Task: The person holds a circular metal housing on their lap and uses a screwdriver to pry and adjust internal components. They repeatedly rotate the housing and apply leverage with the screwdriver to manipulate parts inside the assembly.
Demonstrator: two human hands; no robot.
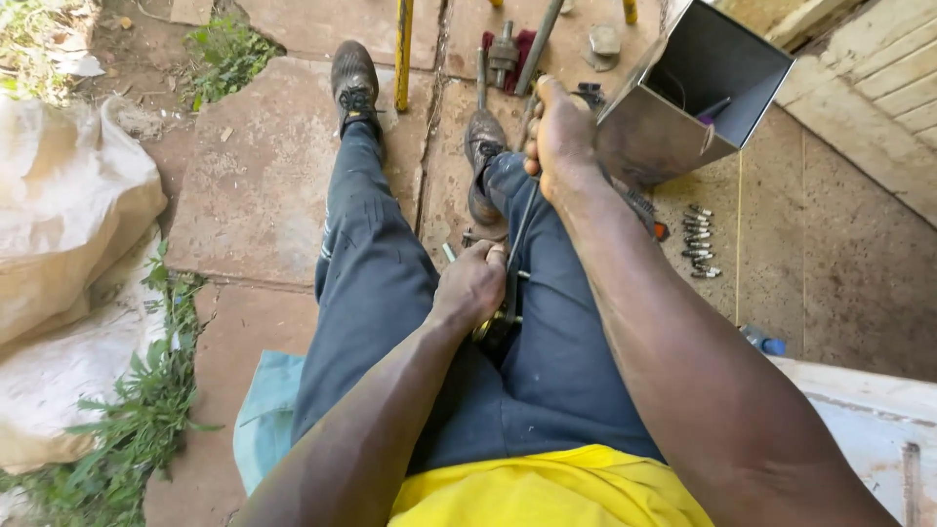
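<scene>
Held thing: a thin dark strap or blade-like strip [520, 229] runs along the person's right thigh, stretched between the two hands; what exactly it is cannot be told.
Left hand [472, 286]: fingers curled shut into a fist around the near end of the strip, resting on the lap just past the centre of the view.
Right hand [560, 137]: at 12 o'clock from the left hand, arm stretched out, fingers closed on the far end of the strip near the right boot [483, 161].
Legs: dark blue trousers [376, 283], stretched out over stone paving [264, 185]; left boot [353, 83] at 11 o'clock.
Metal box [683, 93]: open, shiny, tilted, at 1 o'clock just beside the right hand.
Small metal parts [699, 241]: a row on the ground at 3 o'clock of the strip.
Yellow bar [403, 54]: upright between the boots.
Sacks [68, 254]: pale, at 9 o'clock, with weeds.
</scene>
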